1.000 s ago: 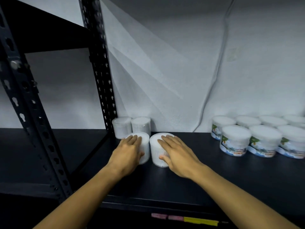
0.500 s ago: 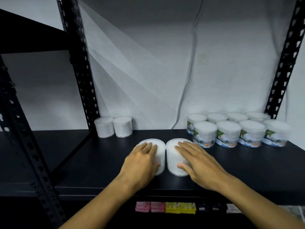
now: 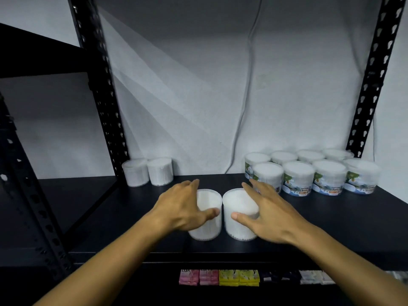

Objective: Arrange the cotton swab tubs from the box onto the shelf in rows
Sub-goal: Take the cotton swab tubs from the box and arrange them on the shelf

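Two plain white cotton swab tubs stand side by side on the black shelf point(image 3: 335, 219), near its front middle. My left hand point(image 3: 183, 206) lies against the left tub point(image 3: 208, 226), fingers straight along its far left side and thumb touching its front. Over the right tub point(image 3: 239, 219) my right hand point(image 3: 268, 212) reaches with fingers stretched past its right side and thumb tip on its front rim. Two more plain tubs point(image 3: 146, 172) stand at the back left. Several labelled tubs point(image 3: 298, 177) stand in two rows at the back right.
Black perforated uprights rise at the back left point(image 3: 99, 85) and back right point(image 3: 373, 80). A grey cable point(image 3: 248, 85) hangs down the white wall. Coloured packets point(image 3: 218, 277) lie on the shelf below the front edge.
The two tubs under my hands slid right, away from the back-left pair, toward the shelf's middle. My fingers have since spread off the lids to the tubs' outer sides.
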